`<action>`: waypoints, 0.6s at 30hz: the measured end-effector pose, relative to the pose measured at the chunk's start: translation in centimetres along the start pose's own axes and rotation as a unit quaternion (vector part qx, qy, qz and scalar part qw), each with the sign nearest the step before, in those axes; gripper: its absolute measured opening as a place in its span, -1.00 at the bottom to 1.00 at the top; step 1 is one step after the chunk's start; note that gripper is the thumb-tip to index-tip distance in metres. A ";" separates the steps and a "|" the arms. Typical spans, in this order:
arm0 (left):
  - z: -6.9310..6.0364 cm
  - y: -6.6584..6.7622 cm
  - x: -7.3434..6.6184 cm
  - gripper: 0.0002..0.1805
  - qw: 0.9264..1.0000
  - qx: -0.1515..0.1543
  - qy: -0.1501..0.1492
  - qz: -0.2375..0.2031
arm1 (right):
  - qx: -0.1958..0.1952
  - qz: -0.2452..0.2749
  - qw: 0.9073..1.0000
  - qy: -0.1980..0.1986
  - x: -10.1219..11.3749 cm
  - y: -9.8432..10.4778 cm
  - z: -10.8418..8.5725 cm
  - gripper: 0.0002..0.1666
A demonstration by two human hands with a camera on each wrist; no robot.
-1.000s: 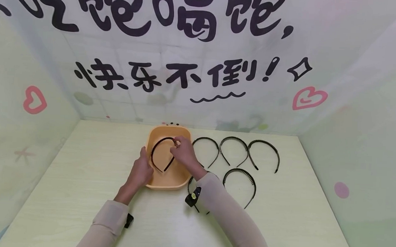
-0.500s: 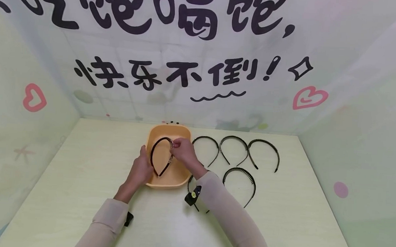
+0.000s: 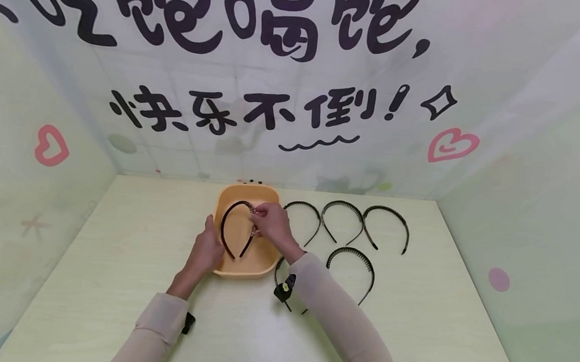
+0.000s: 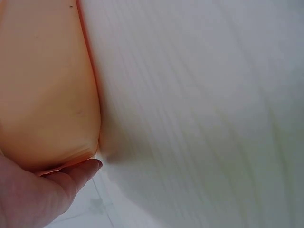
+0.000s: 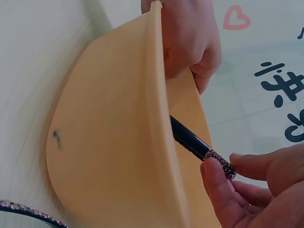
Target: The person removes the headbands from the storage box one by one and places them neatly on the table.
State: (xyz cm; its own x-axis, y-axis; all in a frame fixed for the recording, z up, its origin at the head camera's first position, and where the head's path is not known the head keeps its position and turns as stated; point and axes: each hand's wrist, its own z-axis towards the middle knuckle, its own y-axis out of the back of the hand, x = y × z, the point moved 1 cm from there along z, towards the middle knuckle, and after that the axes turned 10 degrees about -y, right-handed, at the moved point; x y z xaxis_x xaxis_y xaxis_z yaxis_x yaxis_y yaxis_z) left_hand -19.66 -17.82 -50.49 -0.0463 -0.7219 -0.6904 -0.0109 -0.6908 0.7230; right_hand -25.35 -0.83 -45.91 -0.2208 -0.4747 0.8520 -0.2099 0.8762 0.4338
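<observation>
A peach-orange plastic basin [image 3: 244, 269] stands on the table near the back wall. My left hand [image 3: 205, 251] grips its left side; in the left wrist view, the fingers [image 4: 71, 178] press against its wall. Over the basin's inside, my right hand [image 3: 272, 223] pinches a black toothed headband [image 3: 223, 228] by its right side. The right wrist view shows thumb and fingers on a glittery, sequined stretch of this headband [image 5: 192, 138]. Its two ends point toward the person. I cannot tell whether the headband touches the basin's floor.
Three more headbands, a left [image 3: 304, 203], a middle [image 3: 344, 203] and a right one [image 3: 391, 208], lie in a back row right of the basin. Nearer lie another headband [image 3: 351, 250] and one [image 3: 277, 271] partly under the right forearm. Walls enclose the table [image 3: 136, 250].
The pinched headband has turned a little and its ends have come nearer the person. Its ends drew together half a second ago and now stand apart again. The left hand and basin stay put.
</observation>
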 end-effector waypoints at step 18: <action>0.0 -0.1 0.0 -0.19 1.000 0.011 0.009 -0.002 | 0.002 0.034 0.999 -0.014 -0.6 0.4 0.3 -0.75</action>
State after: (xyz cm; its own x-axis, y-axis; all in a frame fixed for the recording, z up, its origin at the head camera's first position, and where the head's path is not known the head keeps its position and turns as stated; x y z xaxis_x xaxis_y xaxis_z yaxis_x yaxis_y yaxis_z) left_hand -19.62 -17.76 -50.59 -0.0276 -0.7206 -0.6928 -0.0322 -0.6921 0.7211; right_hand -25.57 -0.20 -46.34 -0.2615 -0.4157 0.8711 -0.1967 0.9065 0.3735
